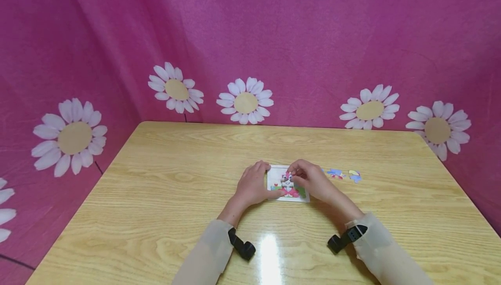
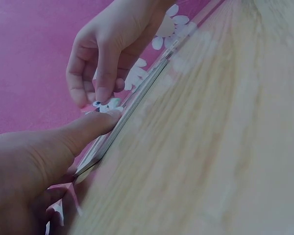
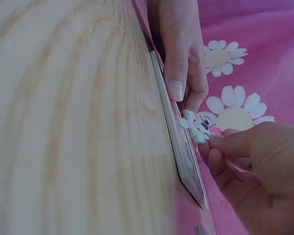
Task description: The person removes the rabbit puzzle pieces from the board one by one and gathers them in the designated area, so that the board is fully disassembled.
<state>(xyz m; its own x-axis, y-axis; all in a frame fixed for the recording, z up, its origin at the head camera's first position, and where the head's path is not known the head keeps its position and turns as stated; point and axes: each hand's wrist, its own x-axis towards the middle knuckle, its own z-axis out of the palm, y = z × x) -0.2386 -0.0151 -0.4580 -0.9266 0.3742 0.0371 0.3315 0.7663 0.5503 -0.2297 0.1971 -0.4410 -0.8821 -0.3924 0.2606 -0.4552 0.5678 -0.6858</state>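
A small jigsaw puzzle board (image 1: 275, 173) with a white border lies on the table, showing a pink and white cartoon character. My left hand (image 1: 253, 184) holds the board at its left side, fingers by the far left corner and thumb across the near edge. Between thumb and fingertips, my right hand (image 1: 312, 179) pinches a puzzle piece (image 3: 198, 128) with a printed eye. In the right wrist view the piece is tilted just over the board's surface; whether it touches the board I cannot tell. The right fingers partly cover it in the head view.
Loose blue and yellow puzzle pieces, one (image 1: 355, 176) beside another (image 1: 335, 173), lie right of the board. The wooden table (image 1: 172, 167) stands against a pink curtain (image 1: 274, 37) with printed daisies. Black wrist cameras sit on both sleeves.
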